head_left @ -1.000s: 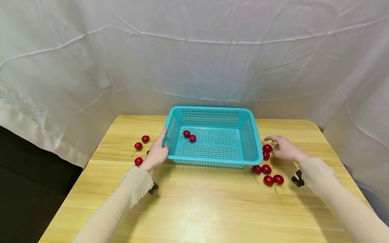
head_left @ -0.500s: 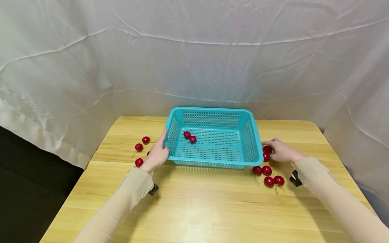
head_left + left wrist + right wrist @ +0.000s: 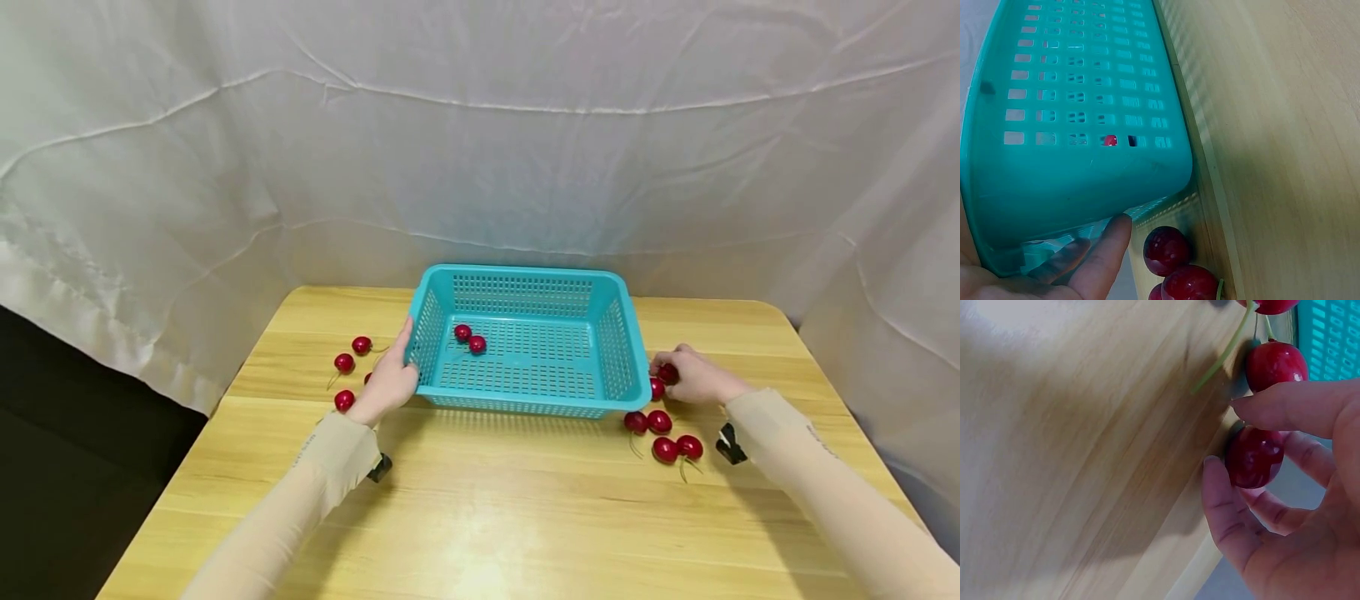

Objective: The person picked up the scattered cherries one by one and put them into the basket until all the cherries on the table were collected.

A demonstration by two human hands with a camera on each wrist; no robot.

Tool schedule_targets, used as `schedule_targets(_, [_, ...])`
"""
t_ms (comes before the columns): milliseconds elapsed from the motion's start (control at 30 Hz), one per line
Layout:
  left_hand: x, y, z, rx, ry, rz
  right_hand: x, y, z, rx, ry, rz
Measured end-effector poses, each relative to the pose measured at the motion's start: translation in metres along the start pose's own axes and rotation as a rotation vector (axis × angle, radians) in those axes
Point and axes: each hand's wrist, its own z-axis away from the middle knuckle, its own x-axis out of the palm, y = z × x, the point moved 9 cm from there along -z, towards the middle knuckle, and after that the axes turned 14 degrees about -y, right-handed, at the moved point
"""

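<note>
My left hand [image 3: 387, 383] grips the front left corner of the turquoise plastic basket [image 3: 517, 400]. In the left wrist view its fingers [image 3: 1107, 253] press against the basket's outer wall. Beside the basket's right end, my right hand [image 3: 697, 377] has its thumb and fingers curled round a red cherry [image 3: 1255, 457], low over the table. Another cherry [image 3: 1275, 365] with a green stem lies next to the thumb. Two cherries [image 3: 477, 344] lie inside the basket, towards its left end.
Several stemmed cherries [image 3: 664, 450] lie near the basket's front right corner. More cherries [image 3: 344, 363] are scattered left of the basket, one partly hidden by the left hand. The wooden table [image 3: 480, 500] backs onto a pale cloth curtain [image 3: 525, 183].
My right hand has come down over the far cherry at the right and closed its fingers round it, shifting it slightly right. The left hand and basket have stayed in place.
</note>
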Motion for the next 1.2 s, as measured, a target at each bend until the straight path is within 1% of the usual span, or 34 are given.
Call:
schedule_targets(233, [0.000,0.001,0.000,0.002,0.003,-0.004,0.001,0.002,0.002,-0.005,-0.006,-0.021])
schedule_targets(400, [0.000,0.000,-0.001,0.000,0.004,-0.007,0.002,0.003,0.001,-0.039,-0.030,-0.042])
schedule_targets(533, [0.000,-0.001,-0.001,-0.003,0.005,-0.010,0.003,0.004,0.001,-0.043,-0.039,-0.068])
schedule_targets(733, [0.000,-0.001,-0.001,-0.005,0.008,-0.010,0.003,0.008,0.004,-0.019,-0.017,-0.053])
schedule_targets(900, [0.000,0.000,0.000,-0.007,0.007,-0.009,0.003,0.012,0.006,0.009,-0.021,-0.074])
schedule_targets(1200, [0.000,-0.001,-0.001,-0.007,0.008,-0.012,-0.006,0.018,0.013,0.029,0.030,-0.103])
